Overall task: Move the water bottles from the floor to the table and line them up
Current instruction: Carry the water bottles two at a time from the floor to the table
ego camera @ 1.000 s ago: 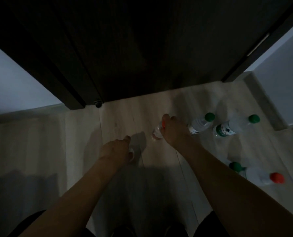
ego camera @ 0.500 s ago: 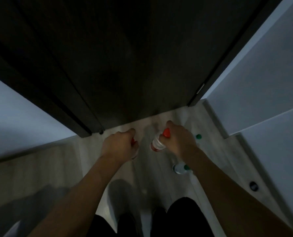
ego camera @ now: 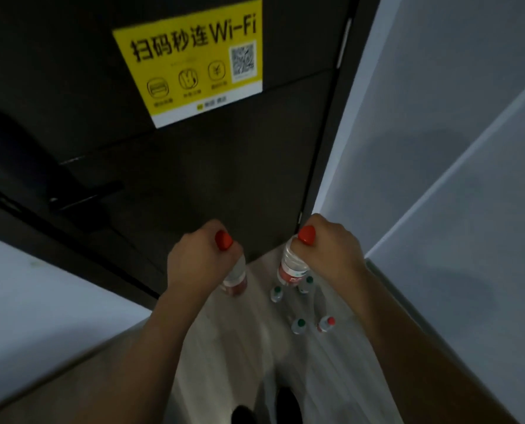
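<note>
Floor (ego camera: pixel 233 356): four bottles lay below me, three green-capped (ego camera: pixel 298 325), one red (ego camera: pixel 326 324).
Left hand (ego camera: pixel 198 260): my fingers gripped a red-capped bottle (ego camera: pixel 235 278) by the neck, probably for carrying to the table, unseen here.
Right hand (ego camera: pixel 328 249): clamped on another (ego camera: pixel 291 267).
Door sign (ego camera: pixel 193 61): "扫码秒连Wi-Fi".

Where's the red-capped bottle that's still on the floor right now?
In the head view it lies on the floor at lower right, the red-capped bottle just right of a green-capped bottle, below the right hand.
</note>
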Available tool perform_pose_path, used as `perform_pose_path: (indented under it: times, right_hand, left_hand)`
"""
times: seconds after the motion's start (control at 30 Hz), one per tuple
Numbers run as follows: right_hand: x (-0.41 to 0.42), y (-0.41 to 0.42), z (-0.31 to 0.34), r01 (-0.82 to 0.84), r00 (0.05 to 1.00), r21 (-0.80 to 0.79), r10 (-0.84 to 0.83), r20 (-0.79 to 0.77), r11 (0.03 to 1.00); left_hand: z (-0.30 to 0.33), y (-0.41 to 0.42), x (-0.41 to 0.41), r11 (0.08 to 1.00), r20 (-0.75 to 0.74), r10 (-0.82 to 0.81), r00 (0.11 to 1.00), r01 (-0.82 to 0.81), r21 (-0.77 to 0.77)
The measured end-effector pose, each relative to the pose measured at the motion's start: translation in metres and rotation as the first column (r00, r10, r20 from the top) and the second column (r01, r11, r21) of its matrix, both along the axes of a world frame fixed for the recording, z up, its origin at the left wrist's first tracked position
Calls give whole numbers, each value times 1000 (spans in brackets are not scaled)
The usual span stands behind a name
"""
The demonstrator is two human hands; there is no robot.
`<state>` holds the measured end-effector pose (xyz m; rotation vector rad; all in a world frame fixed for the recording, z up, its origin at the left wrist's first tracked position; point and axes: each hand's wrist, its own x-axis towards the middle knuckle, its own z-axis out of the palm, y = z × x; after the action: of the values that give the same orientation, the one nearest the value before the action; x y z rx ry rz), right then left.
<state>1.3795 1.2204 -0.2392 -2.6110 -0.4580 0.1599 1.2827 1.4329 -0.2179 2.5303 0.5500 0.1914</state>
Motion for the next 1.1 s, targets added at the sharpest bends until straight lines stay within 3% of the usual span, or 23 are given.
perform_pose_path:
  times: [0.3, 0.43, 0.57, 0.8, 1.1]
  right_hand:
    - [-6, -46, 40, 114, 993, 60, -116, 24, 992]
    - [-11, -63, 50, 206, 979, 82, -205, -26, 975]
    - [-23, -85, 62, 313, 948, 83, -316, 28, 946]
    - [-59, -139, 75, 507, 839, 142, -524, 145, 850]
    - [-141, -243, 91, 717, 646, 203, -745, 163, 666]
  left_hand:
    - [52, -49, 13, 1000, 164, -8, 986, 8, 1]
    - [60, -62, 24, 997, 216, -72, 974, 75, -9]
    - [60, -80, 42, 987, 214, -147, 966, 157, -32]
    - [62, -135, 67, 912, 259, -381, 888, 406, -51]
    - [84, -259, 50, 799, 282, -578, 765, 601, 9]
